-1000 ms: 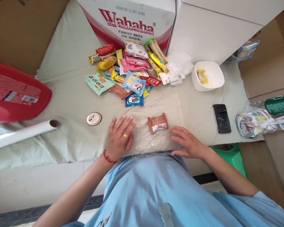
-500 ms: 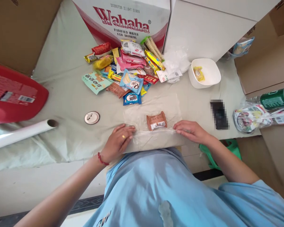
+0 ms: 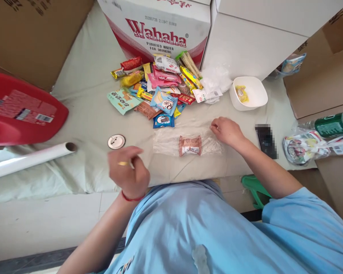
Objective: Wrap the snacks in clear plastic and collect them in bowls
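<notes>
A brown-wrapped snack (image 3: 190, 146) lies on the table in front of me, with clear plastic film (image 3: 165, 144) folded over it and stretching out to both sides. Left of the film, my left hand (image 3: 128, 167) is raised and blurred by motion. Its fingers look bent, the thumb stands off from them, and whether anything is between them cannot be made out. My right hand (image 3: 228, 131) is at the film's upper right edge, fingers curled and fingertips pressed together. Any film pinched there is too faint to see.
Several packaged snacks (image 3: 162, 80) are heaped before a Wahaha carton (image 3: 160, 26). A white bowl (image 3: 261, 95) holds a yellow packet. Also around are a round pin badge (image 3: 116, 142), a white roll (image 3: 31, 160), a red container (image 3: 25, 110), a dark pixelated object (image 3: 266, 141) and a bottle (image 3: 335, 123).
The film has been folded over the snack into a narrower strip. My left hand has lifted off it and moved left; my right hand has shifted up along its right side.
</notes>
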`<state>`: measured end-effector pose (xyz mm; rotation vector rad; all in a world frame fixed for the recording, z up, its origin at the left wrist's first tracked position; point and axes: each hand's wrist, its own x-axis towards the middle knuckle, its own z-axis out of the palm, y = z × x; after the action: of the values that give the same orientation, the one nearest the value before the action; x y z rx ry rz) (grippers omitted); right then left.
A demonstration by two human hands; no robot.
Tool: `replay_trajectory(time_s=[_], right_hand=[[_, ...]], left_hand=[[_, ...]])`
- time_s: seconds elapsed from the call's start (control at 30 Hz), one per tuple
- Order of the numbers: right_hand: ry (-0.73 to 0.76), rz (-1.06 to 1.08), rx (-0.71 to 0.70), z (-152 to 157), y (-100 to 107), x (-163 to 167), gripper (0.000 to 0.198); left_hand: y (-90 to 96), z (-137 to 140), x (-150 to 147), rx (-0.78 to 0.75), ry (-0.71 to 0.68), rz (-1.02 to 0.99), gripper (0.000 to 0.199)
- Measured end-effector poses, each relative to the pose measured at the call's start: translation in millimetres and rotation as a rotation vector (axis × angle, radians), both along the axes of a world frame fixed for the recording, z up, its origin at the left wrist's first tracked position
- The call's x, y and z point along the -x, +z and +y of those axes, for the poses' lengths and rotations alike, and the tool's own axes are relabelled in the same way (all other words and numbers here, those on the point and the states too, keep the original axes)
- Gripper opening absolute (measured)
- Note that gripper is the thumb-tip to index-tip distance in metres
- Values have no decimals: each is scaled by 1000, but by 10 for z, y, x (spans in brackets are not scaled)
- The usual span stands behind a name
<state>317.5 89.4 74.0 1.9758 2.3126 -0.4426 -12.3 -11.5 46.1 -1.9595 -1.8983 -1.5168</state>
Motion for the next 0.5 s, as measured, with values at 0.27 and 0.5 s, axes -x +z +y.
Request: replay_trajectory(time_s=[0.27, 0.5], right_hand=[[323, 58, -23, 568, -205, 597, 53], [464, 351, 126, 742, -396, 689, 12]], left_hand=[[-172, 197, -855, 385, -607, 392, 49], [-388, 96, -889, 423, -590, 522, 47]])
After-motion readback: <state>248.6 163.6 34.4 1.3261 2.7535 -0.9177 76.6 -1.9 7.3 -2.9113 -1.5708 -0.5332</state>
